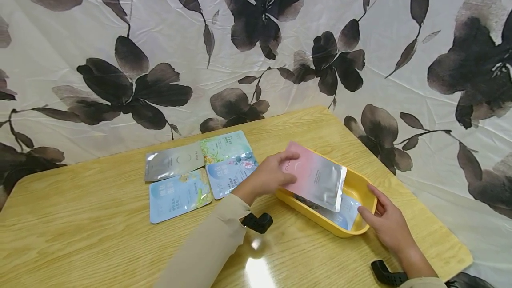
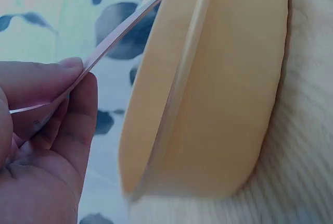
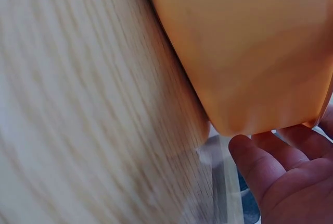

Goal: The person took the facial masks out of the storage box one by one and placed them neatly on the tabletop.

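Between the thumb and fingers of my left hand (image 1: 269,174) is a pink-and-silver sheet mask packet (image 1: 316,177), pinched at its pink end. It slants over the yellow plastic bin (image 1: 365,186), its silver end overlapping the opening in the head view. Edge-on in the left wrist view, the packet (image 2: 112,39) rises beside the bin's rim. Inside the bin lies a light blue packet (image 1: 347,217), partly covered by the pink one. My right hand (image 1: 390,226) grips the bin's near right end, thumb at the rim and fingers (image 3: 257,164) against the outer wall.
Left of the bin, several packets lie flat on the wooden table (image 1: 100,217): a silver one (image 1: 174,163), a green one (image 1: 227,145), a blue one (image 1: 172,197) and a blue flowered one (image 1: 226,177). A floral cloth (image 1: 192,39) hangs behind the table.
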### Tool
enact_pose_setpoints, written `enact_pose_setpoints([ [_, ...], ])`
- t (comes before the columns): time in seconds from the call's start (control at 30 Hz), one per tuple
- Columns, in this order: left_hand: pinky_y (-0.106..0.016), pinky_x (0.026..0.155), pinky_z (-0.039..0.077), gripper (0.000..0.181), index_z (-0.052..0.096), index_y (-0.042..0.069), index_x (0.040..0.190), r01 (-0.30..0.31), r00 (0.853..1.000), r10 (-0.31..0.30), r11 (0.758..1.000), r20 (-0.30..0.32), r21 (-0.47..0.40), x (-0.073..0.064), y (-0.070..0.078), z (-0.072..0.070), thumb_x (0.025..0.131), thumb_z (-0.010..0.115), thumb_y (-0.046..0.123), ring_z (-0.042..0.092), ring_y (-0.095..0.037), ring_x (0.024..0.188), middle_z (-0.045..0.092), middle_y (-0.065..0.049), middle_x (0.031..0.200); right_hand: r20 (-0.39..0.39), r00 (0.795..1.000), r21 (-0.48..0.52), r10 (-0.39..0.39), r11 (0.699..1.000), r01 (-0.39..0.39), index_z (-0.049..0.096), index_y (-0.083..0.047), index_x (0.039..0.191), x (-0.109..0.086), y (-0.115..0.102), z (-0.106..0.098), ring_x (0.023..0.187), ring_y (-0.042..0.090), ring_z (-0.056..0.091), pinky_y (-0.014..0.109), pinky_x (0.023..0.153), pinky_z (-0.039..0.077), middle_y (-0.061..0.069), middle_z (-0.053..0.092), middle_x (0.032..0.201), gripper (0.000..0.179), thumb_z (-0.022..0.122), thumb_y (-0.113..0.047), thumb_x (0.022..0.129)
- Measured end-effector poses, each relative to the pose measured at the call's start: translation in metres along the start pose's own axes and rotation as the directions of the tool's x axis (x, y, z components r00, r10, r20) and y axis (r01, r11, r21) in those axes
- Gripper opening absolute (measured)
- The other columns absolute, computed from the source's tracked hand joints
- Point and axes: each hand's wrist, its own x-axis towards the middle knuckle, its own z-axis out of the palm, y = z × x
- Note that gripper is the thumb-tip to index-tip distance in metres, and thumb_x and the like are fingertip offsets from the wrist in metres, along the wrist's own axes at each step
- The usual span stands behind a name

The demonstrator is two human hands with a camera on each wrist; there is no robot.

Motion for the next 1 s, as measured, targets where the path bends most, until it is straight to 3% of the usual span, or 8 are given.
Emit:
enact_pose_setpoints([
  [0.13, -0.038, 0.094, 0.044, 0.056, 0.061, 0.019, 0.138, 0.001, 0.999, -0.004, 0.998, -0.054, -0.065, -0.010, -0.012, -0.016, 0.085, 0.072, 0.006, 0.048, -0.026, 0.116, 0.052, -0.010, 0.142, -0.010, 1.000, -0.022, 0.019, 1.000, -0.020, 0.027, 0.010, 0.153, -0.001, 0.000, 0.000, 0.105, -0.018, 0.046, 0.009, 0.080, 0.047, 0.038, 0.035, 0.148, 0.071, 0.066, -0.005, 0.096],
  [0.27, -0.036, 0.089, 0.048, 0.057, 0.061, 0.016, 0.138, -0.027, 0.992, 0.017, 0.997, -0.122, -0.076, -0.022, -0.025, -0.028, 0.084, 0.072, 0.005, 0.048, -0.027, 0.114, 0.052, -0.013, 0.142, -0.013, 1.000, -0.036, 0.028, 0.999, -0.028, 0.026, 0.010, 0.153, -0.002, 0.001, 0.000, 0.104, -0.018, 0.046, 0.009, 0.079, 0.048, 0.038, 0.036, 0.147, 0.072, 0.067, -0.006, 0.095],
  [0.53, -0.032, 0.082, 0.050, 0.057, 0.059, 0.013, 0.140, -0.039, 0.961, 0.012, 0.995, -0.275, -0.094, -0.056, -0.040, -0.048, 0.085, 0.073, 0.008, 0.054, -0.026, 0.105, 0.053, -0.013, 0.141, -0.013, 1.000, -0.052, 0.019, 0.998, -0.020, 0.026, 0.010, 0.153, -0.001, -0.001, 0.002, 0.104, -0.018, 0.045, 0.009, 0.079, 0.047, 0.039, 0.036, 0.147, 0.072, 0.067, -0.006, 0.096],
  [0.77, -0.040, 0.096, 0.045, 0.058, 0.053, 0.013, 0.145, 0.047, 0.934, -0.065, 0.997, -0.352, -0.060, -0.093, -0.056, -0.073, 0.089, 0.072, 0.010, 0.048, -0.029, 0.122, 0.045, -0.014, 0.149, 0.011, 0.998, -0.048, 0.062, 0.997, -0.061, 0.023, 0.008, 0.155, -0.001, -0.005, 0.002, 0.105, -0.018, 0.045, 0.010, 0.079, 0.048, 0.037, 0.032, 0.150, 0.074, 0.066, -0.008, 0.097],
  [1.0, -0.046, 0.104, 0.038, 0.060, 0.050, 0.013, 0.147, 0.127, 0.903, -0.137, 0.991, -0.407, -0.051, -0.120, -0.068, -0.090, 0.091, 0.071, 0.014, 0.042, -0.032, 0.125, 0.042, -0.018, 0.151, 0.016, 0.996, -0.047, 0.089, 0.995, -0.088, 0.021, 0.007, 0.155, -0.003, -0.007, 0.001, 0.105, -0.018, 0.044, 0.009, 0.080, 0.047, 0.036, 0.030, 0.152, 0.075, 0.066, -0.010, 0.097],
])
